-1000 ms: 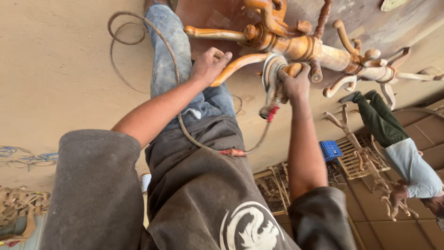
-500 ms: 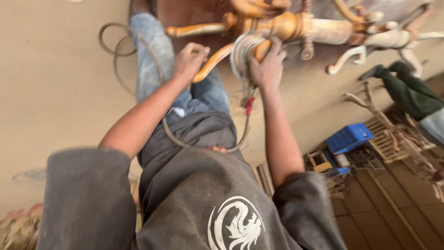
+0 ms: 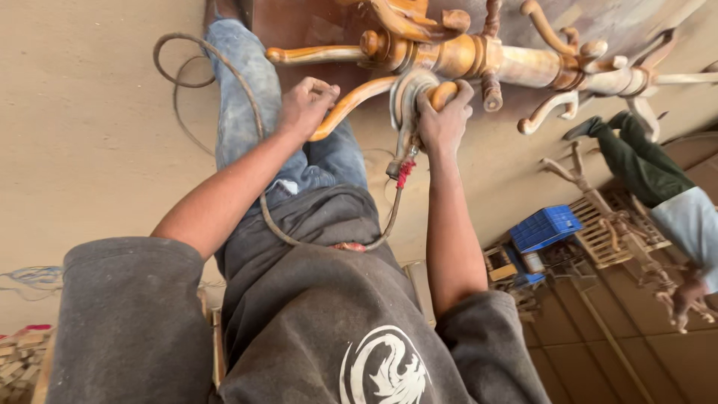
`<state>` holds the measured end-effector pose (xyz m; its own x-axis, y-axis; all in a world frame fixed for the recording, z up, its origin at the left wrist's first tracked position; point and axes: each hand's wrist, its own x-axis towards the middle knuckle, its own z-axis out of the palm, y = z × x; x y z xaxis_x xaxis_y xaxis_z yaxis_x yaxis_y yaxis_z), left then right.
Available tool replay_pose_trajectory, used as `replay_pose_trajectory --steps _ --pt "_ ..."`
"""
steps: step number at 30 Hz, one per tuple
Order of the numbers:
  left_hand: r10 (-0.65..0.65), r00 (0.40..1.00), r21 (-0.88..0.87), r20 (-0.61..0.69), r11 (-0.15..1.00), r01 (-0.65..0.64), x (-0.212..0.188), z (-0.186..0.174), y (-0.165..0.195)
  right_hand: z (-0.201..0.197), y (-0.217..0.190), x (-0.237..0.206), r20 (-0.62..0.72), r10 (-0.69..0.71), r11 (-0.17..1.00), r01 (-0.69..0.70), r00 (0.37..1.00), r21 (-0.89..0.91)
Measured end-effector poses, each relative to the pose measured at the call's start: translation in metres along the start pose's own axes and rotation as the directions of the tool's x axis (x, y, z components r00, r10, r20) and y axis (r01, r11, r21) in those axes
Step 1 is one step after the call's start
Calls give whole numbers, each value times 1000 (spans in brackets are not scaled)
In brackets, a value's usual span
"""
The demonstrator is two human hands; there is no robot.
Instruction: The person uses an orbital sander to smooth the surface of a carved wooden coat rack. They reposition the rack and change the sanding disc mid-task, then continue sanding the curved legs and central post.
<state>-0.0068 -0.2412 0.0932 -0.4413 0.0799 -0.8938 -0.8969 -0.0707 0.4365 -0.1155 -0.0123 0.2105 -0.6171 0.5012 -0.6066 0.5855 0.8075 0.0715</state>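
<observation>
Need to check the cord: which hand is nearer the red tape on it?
Right hand: just above the red tape. Left hand grips a curved leg, farther off.

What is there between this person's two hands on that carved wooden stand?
In the head view, a curved orange-brown wooden leg runs from the left hand towards the right hand, beside a dusty grey power tool.

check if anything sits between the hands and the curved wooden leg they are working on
Nothing visible does. The left hand grips the curved wooden leg directly, and the right hand holds the power tool against it. The tool's cord hangs clear below.
</observation>
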Motion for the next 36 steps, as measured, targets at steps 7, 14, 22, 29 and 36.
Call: replay_pose_trajectory --steps 7,14,22,29,36 --pt "63 998 52 0 997 -63 -9 -2 5 6 18 -9 -92 -88 987 99 992 126" --pt "17 1000 47 14 999 -18 -10 -4 14 1 14 3 -89 -15 996 23 996 85" --pt "60 998 -7 22 998 -60 -11 -1 4 5 5 25 10 -100 992 100 995 -81" --pt "30 999 51 -24 998 -28 -7 2 8 -4 10 9 24 -65 992 67 998 -108" --pt "21 1000 27 7 999 -22 -16 0 11 -4 11 8 46 -104 994 106 993 -30"
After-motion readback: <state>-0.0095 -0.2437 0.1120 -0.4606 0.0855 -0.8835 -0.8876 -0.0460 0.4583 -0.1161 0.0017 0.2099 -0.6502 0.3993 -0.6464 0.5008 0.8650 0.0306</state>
